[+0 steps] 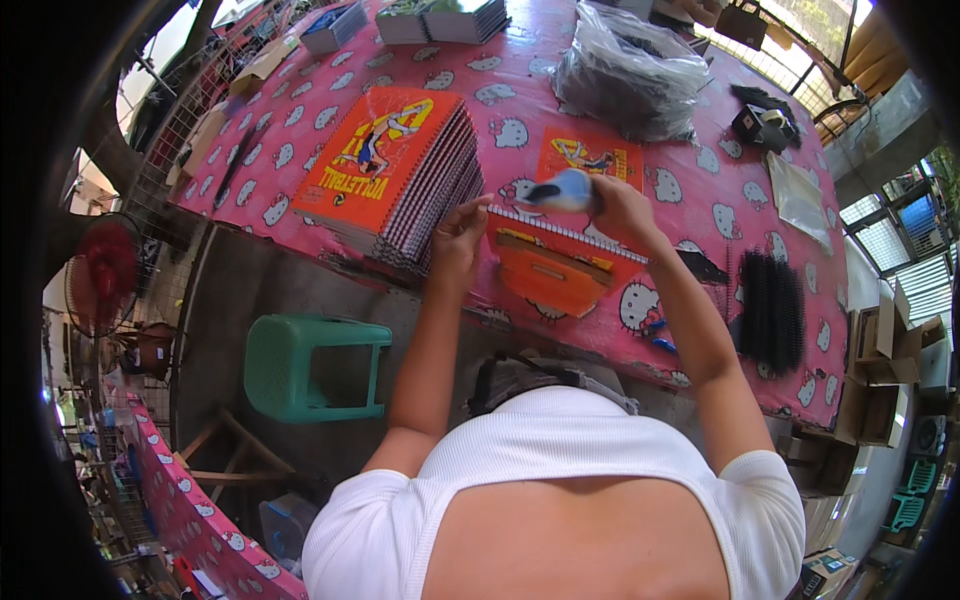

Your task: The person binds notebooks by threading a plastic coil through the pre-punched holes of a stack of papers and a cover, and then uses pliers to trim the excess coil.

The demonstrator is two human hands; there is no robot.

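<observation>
- Between the two hands, at the near edge of the desk (690, 222), is an orange notebook (512, 228), its white spiral binding (570, 236) uppermost and running from the left hand (458, 238) toward the right wrist.
- Left hand: fingers curled, thumb and fingertip drawn together at the binding's left end; whether they grip it, I cannot tell.
- Right hand (622, 212): closed around a blue-and-white tool (562, 190), blurred, above the binding.
- Just below the binding, on the person's side, sits an orange slotted piece (548, 274).
- Left of the left hand rises a stack of orange spiral notebooks (385, 160); beyond the right hand another orange notebook (568, 145) lies flat.
- Right of the right forearm, a bundle of black coils (772, 312) lies on the desk, with a small blue tool (657, 338) between.
- Farther back are a clear plastic bag (632, 80) with dark contents and more stacked books (465, 22).
- Pink sheeting with white cat faces covers the desk.
- Around it: a green plastic stool (275, 368) on the grey floor (222, 340), a red-centred fan (102, 272) at left, cardboard boxes (885, 348) at right.
</observation>
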